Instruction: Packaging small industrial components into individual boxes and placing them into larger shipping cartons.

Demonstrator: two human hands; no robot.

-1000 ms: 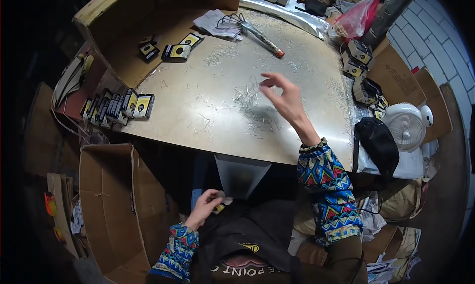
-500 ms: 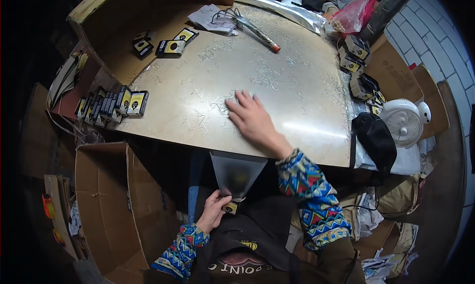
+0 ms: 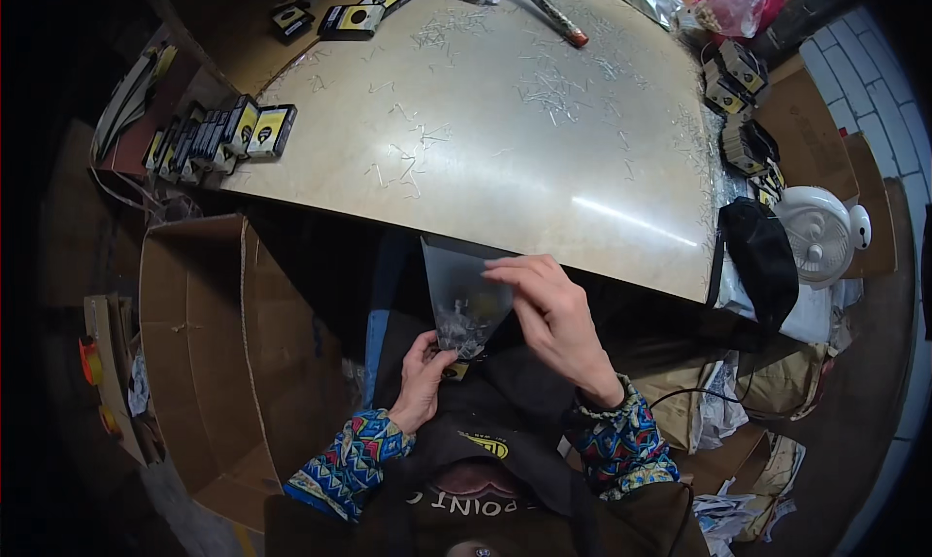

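Below the table's front edge hangs a grey translucent funnel-shaped chute (image 3: 449, 275), with small clear or silvery bent pins (image 3: 460, 326) gathered toward its narrow lower end. My left hand (image 3: 421, 380) is closed at that lower end, thumb and fingers gripping a small black-and-yellow box (image 3: 454, 371), mostly hidden. My right hand (image 3: 555, 319) is by the chute's upper right side with its fingers stretched out. Nothing shows in it; whether the fingertips touch the chute I cannot tell. More loose pins (image 3: 551, 99) lie scattered over the pale tabletop (image 3: 505, 183).
A row of small black-and-yellow boxes (image 3: 218, 135) stands on the table's left, others (image 3: 351, 20) at the back. An open cardboard carton (image 3: 194, 363) is at lower left. A white fan (image 3: 817, 236) and a black cloth item (image 3: 755, 256) sit at the right edge.
My right hand has moved off the tabletop, down to the chute. Pins now show in the chute, and fewer lie near the table's front. The view has shifted; my left hand stays at the box.
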